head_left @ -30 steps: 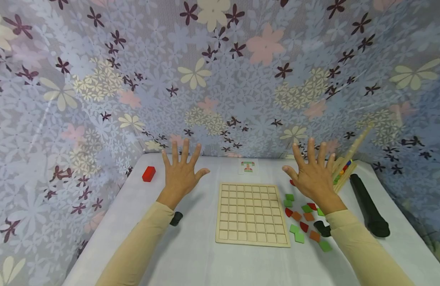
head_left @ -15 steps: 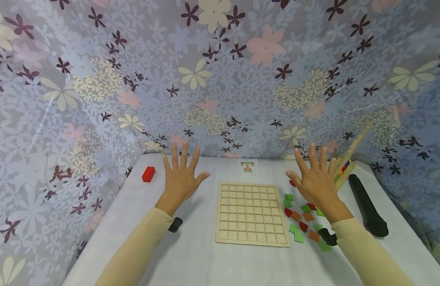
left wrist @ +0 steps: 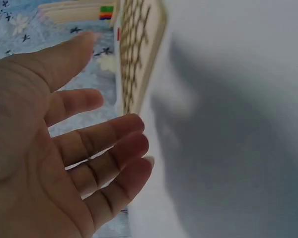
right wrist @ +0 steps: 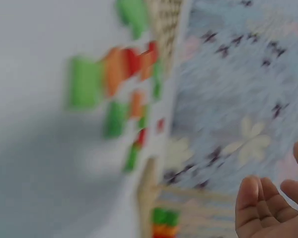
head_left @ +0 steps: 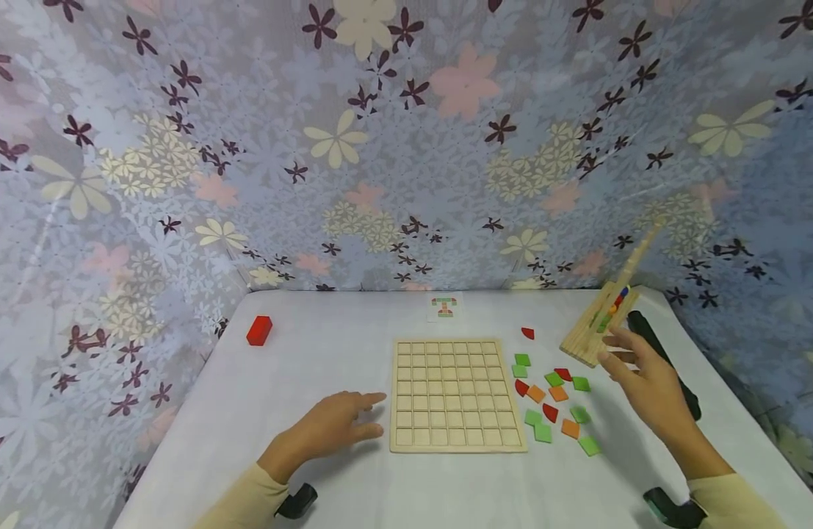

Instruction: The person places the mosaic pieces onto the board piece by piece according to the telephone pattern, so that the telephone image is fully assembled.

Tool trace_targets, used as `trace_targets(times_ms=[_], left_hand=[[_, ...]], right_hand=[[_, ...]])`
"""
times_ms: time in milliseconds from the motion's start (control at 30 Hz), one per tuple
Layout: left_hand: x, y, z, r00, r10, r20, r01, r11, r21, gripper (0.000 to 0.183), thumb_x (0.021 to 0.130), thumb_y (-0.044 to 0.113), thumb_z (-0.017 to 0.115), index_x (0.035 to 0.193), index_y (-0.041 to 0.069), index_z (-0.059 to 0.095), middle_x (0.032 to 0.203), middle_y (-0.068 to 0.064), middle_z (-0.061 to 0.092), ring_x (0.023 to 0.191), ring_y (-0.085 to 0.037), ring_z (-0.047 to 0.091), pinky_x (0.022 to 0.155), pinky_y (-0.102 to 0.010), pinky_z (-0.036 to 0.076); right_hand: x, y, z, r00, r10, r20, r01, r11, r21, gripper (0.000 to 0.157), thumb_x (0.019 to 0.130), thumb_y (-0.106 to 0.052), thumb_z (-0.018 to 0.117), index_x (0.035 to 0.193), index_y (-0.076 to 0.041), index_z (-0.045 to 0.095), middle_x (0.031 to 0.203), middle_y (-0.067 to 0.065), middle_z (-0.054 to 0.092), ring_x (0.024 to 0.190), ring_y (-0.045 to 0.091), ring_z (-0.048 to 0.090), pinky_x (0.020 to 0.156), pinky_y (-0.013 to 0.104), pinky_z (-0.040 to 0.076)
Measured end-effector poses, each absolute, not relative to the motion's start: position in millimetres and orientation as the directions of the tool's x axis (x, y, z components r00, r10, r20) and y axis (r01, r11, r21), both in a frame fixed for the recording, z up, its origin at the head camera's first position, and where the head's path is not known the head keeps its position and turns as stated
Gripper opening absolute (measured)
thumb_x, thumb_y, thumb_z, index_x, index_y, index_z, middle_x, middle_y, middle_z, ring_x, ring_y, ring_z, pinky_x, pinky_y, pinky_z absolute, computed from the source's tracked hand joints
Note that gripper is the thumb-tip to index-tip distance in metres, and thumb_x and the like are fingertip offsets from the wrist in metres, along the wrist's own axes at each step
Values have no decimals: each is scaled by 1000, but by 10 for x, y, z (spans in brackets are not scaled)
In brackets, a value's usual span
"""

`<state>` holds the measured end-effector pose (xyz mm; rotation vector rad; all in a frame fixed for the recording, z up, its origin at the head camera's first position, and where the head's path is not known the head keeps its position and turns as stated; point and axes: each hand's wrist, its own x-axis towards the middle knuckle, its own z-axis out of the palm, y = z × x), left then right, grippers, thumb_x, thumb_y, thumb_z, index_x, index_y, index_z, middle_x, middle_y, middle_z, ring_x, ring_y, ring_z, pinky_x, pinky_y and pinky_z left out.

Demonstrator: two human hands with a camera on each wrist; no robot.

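My left hand (head_left: 333, 424) hovers at the left side of a wooden grid board (head_left: 455, 397), its fingers loosely bent and holding nothing. In the left wrist view the relaxed fingers (left wrist: 126, 126) overlap the edge of the board (left wrist: 144, 54). My right hand (head_left: 647, 386) is over the right part of the table, fingers loosely curved with nothing between them. It is nearest to a wooden stand (head_left: 587, 330) with coloured beads. Between board and right hand lie several loose green squares (head_left: 543, 433), orange squares (head_left: 570, 428) and red quarter-round pieces (head_left: 550, 413).
A small card (head_left: 443, 307) with a coloured T-shaped pattern lies behind the board. Far left is a red block (head_left: 259, 330). A long black object (head_left: 670, 375) lies at the right, partly behind the right hand. A flower-patterned cloth (head_left: 406, 147) hangs at the table's back edge.
Both hands were spread flat with fingers pointing forward. The left has come nearer and turned towards the board; the right has moved right and nearer, its fingers now curving. The head view has shifted slightly.
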<state>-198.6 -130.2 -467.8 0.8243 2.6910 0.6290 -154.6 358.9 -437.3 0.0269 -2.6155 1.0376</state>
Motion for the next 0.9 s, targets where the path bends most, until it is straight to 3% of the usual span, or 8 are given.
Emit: trace_targets(times_ms=[33, 100, 233, 333, 467, 600, 767, 900], left_hand=[[-1943, -1326, -4721, -799, 587, -125, 476, 747, 465, 62, 95, 46, 69, 148, 16, 56, 131, -6, 69, 119, -24, 64, 100, -47, 53], [-1879, -1363, -4790, -793, 597, -124, 494, 748, 443, 66, 93, 47, 72, 149, 17, 54, 139, -7, 64, 129, -27, 57, 106, -49, 48], [-1814, -1396, -4883, -800, 594, -84, 501, 738, 452, 75, 90, 48, 76, 153, 19, 48, 154, -16, 48, 141, -37, 44, 113, -57, 40], [-1804, -1376, -4936, -794, 606, -51, 522, 721, 456, 80, 89, 49, 76, 156, 19, 44, 159, -21, 39, 148, -44, 32, 117, -62, 31], [-1809, -1295, -4974, -789, 613, -41, 532, 715, 454, 85, 89, 53, 75, 159, 20, 39, 164, -22, 29, 153, -47, 19, 121, -65, 22], [-1813, -1207, -4968, -779, 623, -68, 537, 720, 438, 88, 88, 55, 74, 160, 22, 36, 165, -23, 26, 154, -46, 17, 121, -64, 21], [-1836, -1122, -4957, -768, 632, -104, 550, 733, 400, 85, 88, 56, 73, 158, 21, 40, 166, -22, 24, 154, -45, 18, 121, -63, 22], [-1876, -1072, -4975, -776, 622, -105, 554, 751, 359, 82, 90, 57, 70, 158, 21, 40, 166, -20, 25, 154, -44, 19, 121, -63, 23]], right_hand=[[-1542, 3662, -4434, -962, 99, 254, -108, 717, -688, 65, 105, -35, 57, 158, -6, 33, 141, 25, 53, 102, -10, 53, 71, 15, 51], [-1556, 3789, -4549, -988, 79, 135, -46, 679, -733, 72, 105, -38, 58, 160, -2, 27, 139, 28, 52, 94, -15, 50, 68, 19, 55], [-1652, 3952, -4722, -995, 13, -102, 87, 637, -766, 80, 103, -41, 61, 159, 1, 23, 137, 30, 51, 93, 2, 61, 71, 33, 58], [-1717, 3999, -4807, -980, -22, -199, 144, 613, -777, 78, 101, -36, 65, 157, 3, 27, 130, 26, 54, 93, 11, 62, 71, 34, 57], [-1741, 3983, -4887, -967, -51, -249, 174, 580, -796, 74, 97, -27, 71, 153, 4, 34, 116, 19, 57, 83, 14, 58, 64, 30, 53], [-1715, 3936, -4954, -956, -65, -287, 200, 574, -794, 64, 92, -23, 76, 144, 3, 47, 106, 13, 56, 76, 15, 54, 57, 29, 47], [-1705, 3922, -5007, -930, -74, -359, 245, 603, -759, 55, 89, -21, 79, 136, 0, 58, 105, 10, 54, 80, 17, 51, 58, 29, 46], [-1738, 3905, -5022, -936, -95, -339, 195, 663, -722, 51, 88, -20, 79, 133, 0, 63, 109, 9, 57, 92, 19, 50, 66, 29, 48]])
